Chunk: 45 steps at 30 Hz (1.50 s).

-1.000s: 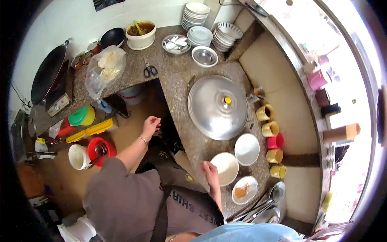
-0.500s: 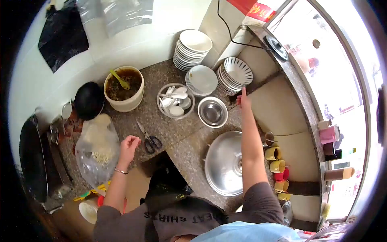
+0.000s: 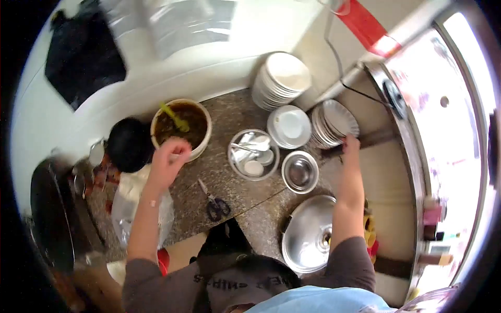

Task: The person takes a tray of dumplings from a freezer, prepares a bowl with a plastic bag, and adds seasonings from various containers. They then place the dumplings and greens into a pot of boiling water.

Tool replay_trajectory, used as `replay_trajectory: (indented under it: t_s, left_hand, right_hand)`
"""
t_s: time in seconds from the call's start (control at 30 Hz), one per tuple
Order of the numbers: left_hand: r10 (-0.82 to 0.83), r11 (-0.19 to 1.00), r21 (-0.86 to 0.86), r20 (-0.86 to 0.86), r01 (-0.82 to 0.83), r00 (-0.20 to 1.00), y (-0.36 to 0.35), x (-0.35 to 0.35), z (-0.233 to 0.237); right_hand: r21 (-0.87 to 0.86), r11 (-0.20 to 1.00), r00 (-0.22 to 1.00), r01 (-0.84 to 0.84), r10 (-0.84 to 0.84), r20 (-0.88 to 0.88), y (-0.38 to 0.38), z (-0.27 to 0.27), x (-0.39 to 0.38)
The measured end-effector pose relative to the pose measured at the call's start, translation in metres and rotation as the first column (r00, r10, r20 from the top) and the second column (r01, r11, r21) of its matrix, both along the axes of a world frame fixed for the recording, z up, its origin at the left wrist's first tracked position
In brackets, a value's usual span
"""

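My right hand (image 3: 350, 144) is at the near rim of the top striped bowl (image 3: 339, 118) on a stack, with its fingers closed on that rim. Over the front edge of a white tub (image 3: 207, 136) hovers my left hand (image 3: 174, 156), fingers curled in and nothing visible in them. Dark sauce (image 3: 195, 112) fills the tub, and a green ladle (image 3: 175, 117) rests in it. Left of these, a clear plastic bag (image 3: 122, 208) with pale noodles lies partly behind my left forearm. Scissors (image 3: 215, 203) lie partly spread on the counter between my arms.
White bowls (image 3: 282, 78) and small plates (image 3: 290, 127) are stacked by the wall. A container of white spoons (image 3: 253, 154), a metal bowl (image 3: 300, 172) and a large metal lid (image 3: 308, 237) sit on the counter (image 3: 250, 206). A black pan (image 3: 128, 145) stands at left.
My left hand has moved up from beside the scissors to the tub's front edge. My right hand has closed on the top striped bowl's rim. The view has shifted.
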<state>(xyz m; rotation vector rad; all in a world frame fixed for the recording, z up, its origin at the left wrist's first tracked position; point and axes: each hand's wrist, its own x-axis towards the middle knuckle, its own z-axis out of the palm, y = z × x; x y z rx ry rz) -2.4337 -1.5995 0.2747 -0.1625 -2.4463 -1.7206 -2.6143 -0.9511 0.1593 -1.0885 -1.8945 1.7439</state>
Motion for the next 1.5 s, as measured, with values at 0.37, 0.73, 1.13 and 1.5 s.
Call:
replay_trajectory:
  t_s: [0.37, 0.73, 1.13, 1.5]
  left_hand:
    - [-0.185, 0.245, -0.639, -0.769, -0.729, 0.612, -0.064, -0.239, 0.088]
    - [-0.48, 0.501, -0.862, -0.357, -0.085, 0.801, 0.018, -0.162, 0.132]
    - [-0.925, 0.204, -0.241, 0.27, 0.949, 0.268, 0.366, 0.225, 0.131]
    - [-0.617, -0.137, 0.622, 0.556, 0.771, -0.558, 0.56, 0.583, -0.063]
  right_hand:
    - [0.839, 0.376, 0.911, -0.392, 0.032, 0.411, -0.042, 0.095, 0.097]
    - [0.784, 0.36, 0.825, -0.506, -0.062, 0.561, -0.098, 0.207, 0.478]
    - [0.484, 0.685, 0.642, 0.544, -0.711, 0.286, -0.079, 0.103, 0.95]
    - [0.23, 0.669, 0.603, 0.707, -0.74, 0.298, -0.031, 0.012, 1.192]
